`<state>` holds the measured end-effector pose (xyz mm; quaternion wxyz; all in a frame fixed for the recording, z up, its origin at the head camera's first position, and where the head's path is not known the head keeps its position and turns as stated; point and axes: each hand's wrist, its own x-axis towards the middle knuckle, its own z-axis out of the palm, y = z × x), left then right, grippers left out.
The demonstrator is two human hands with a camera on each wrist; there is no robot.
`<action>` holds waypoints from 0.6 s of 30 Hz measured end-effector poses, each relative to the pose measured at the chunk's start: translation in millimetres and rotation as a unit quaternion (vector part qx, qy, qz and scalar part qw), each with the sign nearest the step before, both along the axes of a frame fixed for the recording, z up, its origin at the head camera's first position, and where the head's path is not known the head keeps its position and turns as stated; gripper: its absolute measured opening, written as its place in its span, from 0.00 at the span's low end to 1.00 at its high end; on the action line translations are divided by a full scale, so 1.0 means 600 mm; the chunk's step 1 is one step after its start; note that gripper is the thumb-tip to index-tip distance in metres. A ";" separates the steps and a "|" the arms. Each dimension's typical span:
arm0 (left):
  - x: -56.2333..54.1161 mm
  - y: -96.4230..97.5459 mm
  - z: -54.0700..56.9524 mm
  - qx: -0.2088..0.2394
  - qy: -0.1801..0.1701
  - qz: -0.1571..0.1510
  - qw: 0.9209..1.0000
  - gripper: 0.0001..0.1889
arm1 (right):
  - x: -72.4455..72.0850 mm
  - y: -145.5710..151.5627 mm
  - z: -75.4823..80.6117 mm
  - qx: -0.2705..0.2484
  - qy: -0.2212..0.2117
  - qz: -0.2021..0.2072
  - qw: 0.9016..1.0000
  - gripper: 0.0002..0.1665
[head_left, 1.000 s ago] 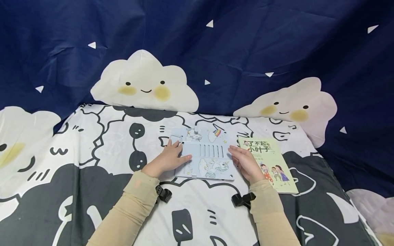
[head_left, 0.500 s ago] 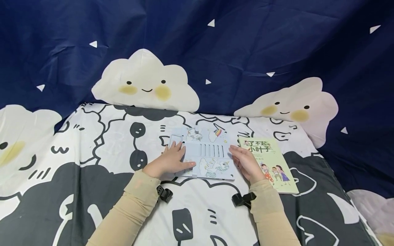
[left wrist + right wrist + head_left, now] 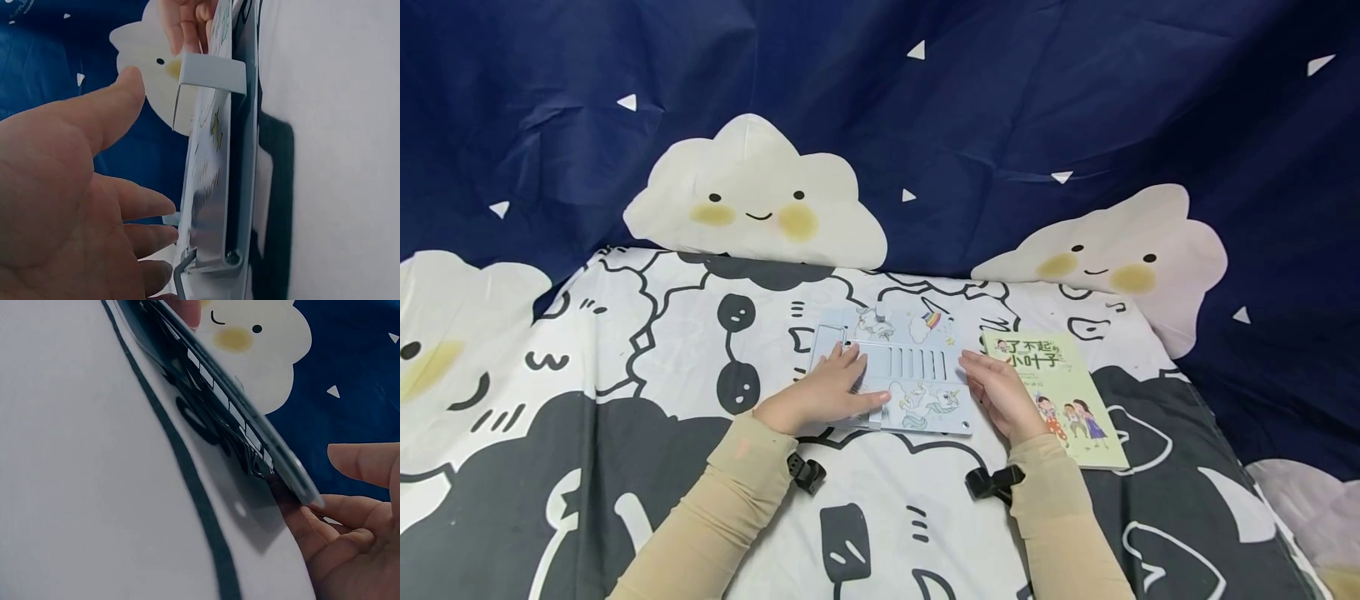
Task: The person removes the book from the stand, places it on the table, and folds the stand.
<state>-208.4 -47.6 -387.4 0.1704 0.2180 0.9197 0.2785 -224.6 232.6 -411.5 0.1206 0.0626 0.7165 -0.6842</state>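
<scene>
A light blue folding book stand point(image 3: 925, 402) with unicorn and rainbow prints and a row of slots lies in the middle of the cloth in the head view. My left hand point(image 3: 831, 387) spreads over its left part, thumb apart from the fingers. In the left wrist view a bent page clip point(image 3: 212, 72) sticks up from the panel's near edge, beyond the left thumb. At the right edge is my right hand point(image 3: 1000, 396); the right wrist view shows its fingers against the panel's underside at a corner, thumb held away. That panel edge stands above the cloth.
A pale green book point(image 3: 1078, 387) with Chinese characters and cartoon figures lies right of the stand, partly behind the right hand. The black, white and grey patterned cloth point(image 3: 880, 475) covers the surface. Behind it hangs a dark blue curtain point(image 3: 850, 75) with cloud faces.
My left hand has slid a little to the right over the stand, uncovering more of its left end. The right hand stays at the right edge. The camera view has shifted slightly.
</scene>
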 end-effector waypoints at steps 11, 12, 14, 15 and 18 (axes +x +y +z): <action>0.007 0.007 -0.004 -0.020 0.008 -0.053 0.998 0.60 | -0.001 0.001 -0.001 0.003 -0.003 -0.001 1.000 0.33; 0.008 0.008 -0.005 -0.021 0.009 -0.053 0.998 0.60 | -0.001 0.001 -0.001 0.002 -0.003 -0.001 1.000 0.33; 0.009 0.010 -0.007 -0.026 0.010 -0.051 0.998 0.60 | -0.001 0.000 -0.001 -0.001 -0.002 0.001 1.000 0.33; 0.009 0.011 -0.009 -0.028 0.012 -0.050 0.998 0.59 | -0.001 0.000 -0.001 0.000 -0.003 0.001 1.000 0.33; 0.010 0.012 -0.013 -0.036 0.019 -0.049 0.998 0.58 | -0.001 0.000 0.000 0.007 -0.006 0.003 1.000 0.33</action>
